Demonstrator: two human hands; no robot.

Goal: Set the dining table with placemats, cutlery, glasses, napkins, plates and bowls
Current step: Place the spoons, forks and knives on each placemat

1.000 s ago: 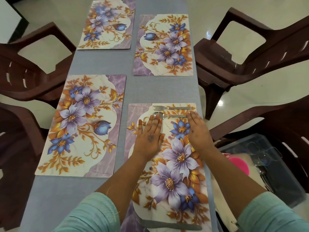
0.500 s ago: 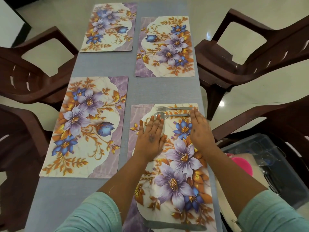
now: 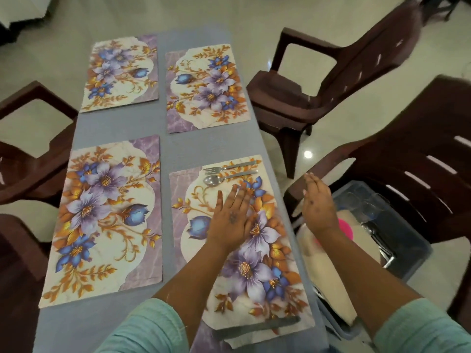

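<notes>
Table (image 3: 122, 324), grey cloth, runs away from the camera. Brown plastic chairs both sides; nearest on right (image 3: 420, 174), another further back (image 3: 339, 80).

Placemats: 4 floral, 2 rows of 2. Near-right placemat (image 3: 193, 253) carries cutlery; near-left placemat (image 3: 107, 220), far-left (image 3: 122, 72) and far-right (image 3: 206, 90) placemats bare.

Clear storage bin (image 3: 397, 233) on floor right of table, betw. table edge and near chair; holds glasses and cutlery, blurred. Pink item (image 3: 345, 230) and a pale cloth beside it.

L hand (image 3: 233, 220) flat on near-right placemat, fingers straight and together, palm down, holding nothing. R hand (image 3: 317, 207) off table edge, above bin, fingers straight, relaxed, holding nothing.

Knife (image 3: 257, 327) lies across near end of that mat. Fork (image 3: 229, 167) and spoon (image 3: 226, 177) side by side at far end, handles pointing right, just beyond L fingertips.
</notes>
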